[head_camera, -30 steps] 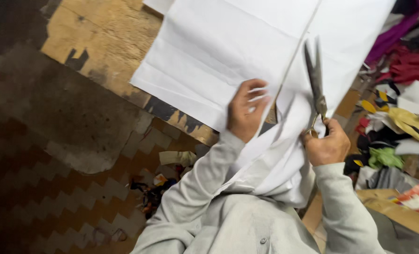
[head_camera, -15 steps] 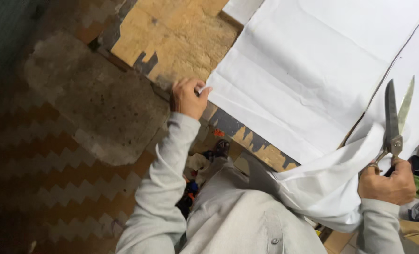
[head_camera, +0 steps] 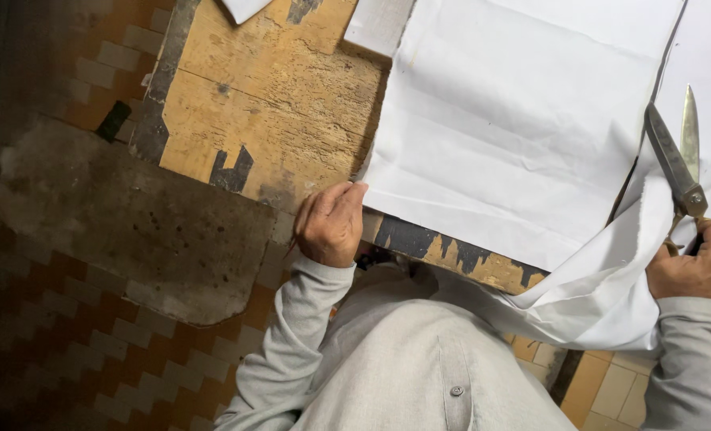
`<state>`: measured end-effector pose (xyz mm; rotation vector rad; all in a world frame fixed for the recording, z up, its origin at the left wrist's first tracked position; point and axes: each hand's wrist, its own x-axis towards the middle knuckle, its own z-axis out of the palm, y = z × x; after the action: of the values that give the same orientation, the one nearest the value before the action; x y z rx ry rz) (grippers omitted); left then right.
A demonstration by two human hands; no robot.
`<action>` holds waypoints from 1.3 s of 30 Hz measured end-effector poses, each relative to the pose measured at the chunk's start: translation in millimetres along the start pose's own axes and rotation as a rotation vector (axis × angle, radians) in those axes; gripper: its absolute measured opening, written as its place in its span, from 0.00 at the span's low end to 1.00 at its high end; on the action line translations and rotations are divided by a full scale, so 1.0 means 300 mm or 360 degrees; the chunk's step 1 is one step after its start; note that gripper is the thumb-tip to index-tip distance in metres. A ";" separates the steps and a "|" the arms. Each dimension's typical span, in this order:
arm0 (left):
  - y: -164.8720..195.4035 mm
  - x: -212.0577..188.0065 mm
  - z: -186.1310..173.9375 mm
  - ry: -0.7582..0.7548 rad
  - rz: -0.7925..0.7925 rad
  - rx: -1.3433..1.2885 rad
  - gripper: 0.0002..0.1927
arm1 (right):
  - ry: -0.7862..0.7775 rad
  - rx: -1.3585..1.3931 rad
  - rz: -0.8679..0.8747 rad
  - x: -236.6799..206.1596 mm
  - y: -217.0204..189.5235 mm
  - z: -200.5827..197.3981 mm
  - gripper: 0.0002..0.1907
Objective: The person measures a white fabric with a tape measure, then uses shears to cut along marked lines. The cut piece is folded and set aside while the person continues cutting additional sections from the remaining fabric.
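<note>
Worn wooden counter (head_camera: 276,104) carries white cloth (head_camera: 523,136). Left hand (head_camera: 331,225) pinches the cloth's near corner at the counter edge, keeping it taut; right hand (head_camera: 695,267) grips open scissors (head_camera: 679,156) at the cut line.

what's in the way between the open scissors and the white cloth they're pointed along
Nothing visible. The right hand holds the scissors with blades open, lying directly over the white cloth beside its long dark slit. The left hand grips the cloth's corner at the wooden table edge, well clear of the blades.
</note>
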<state>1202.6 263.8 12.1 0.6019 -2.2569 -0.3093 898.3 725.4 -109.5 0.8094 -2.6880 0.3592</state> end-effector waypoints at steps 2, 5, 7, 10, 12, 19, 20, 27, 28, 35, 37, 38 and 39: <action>-0.034 0.009 0.021 -0.0016 0.0116 -0.0205 0.07 | 0.0012 0.0032 0.0001 0.005 0.002 0.016 0.16; -0.065 0.002 0.052 -0.0203 0.0089 -0.0374 0.07 | 0.0001 -0.0001 -0.0028 0.016 0.000 0.024 0.18; -0.074 -0.016 0.067 -0.0329 -0.0041 -0.0408 0.08 | -0.0044 -0.0001 -0.0003 0.024 -0.010 0.023 0.18; -0.065 -0.037 0.114 -0.0376 -0.0155 -0.0478 0.10 | -0.0022 0.0050 0.0019 0.044 -0.036 0.018 0.18; -0.044 -0.043 0.152 -0.0349 -0.0103 -0.0500 0.10 | -0.0017 0.0021 -0.0029 0.057 -0.050 0.002 0.19; 0.130 -0.022 0.286 -0.0307 0.0226 -0.0632 0.08 | -0.0051 0.0032 -0.0037 0.093 -0.076 -0.009 0.18; 0.153 -0.020 0.292 -0.0365 0.0244 -0.0635 0.08 | -0.0052 0.0032 -0.0025 0.097 -0.073 -0.009 0.18; 0.261 -0.005 0.353 -0.0607 0.0322 -0.0693 0.11 | -0.0042 0.0000 0.0012 0.104 -0.060 0.009 0.19; 0.270 -0.009 0.359 -0.0618 0.0329 -0.0685 0.11 | -0.0070 0.0020 0.0032 0.104 -0.056 0.010 0.18; 0.297 -0.036 0.398 -0.0649 0.0335 -0.0719 0.12 | -0.0076 -0.0024 0.0014 0.117 -0.018 0.025 0.22; 0.300 -0.033 0.406 -0.0654 0.0360 -0.0751 0.12 | -0.0078 -0.0015 0.0025 0.115 -0.013 0.027 0.22; 0.302 -0.031 0.406 -0.0651 0.0376 -0.0773 0.12 | -0.0079 -0.0008 0.0031 0.111 -0.012 0.026 0.21; 0.304 -0.028 0.406 -0.0648 0.0390 -0.0792 0.12 | -0.0080 0.0000 0.0037 0.110 -0.010 0.026 0.21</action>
<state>1088.4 350.6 -39.6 -0.0048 -2.4652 -0.8990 872.2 704.3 -104.2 0.7978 -2.7460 0.3485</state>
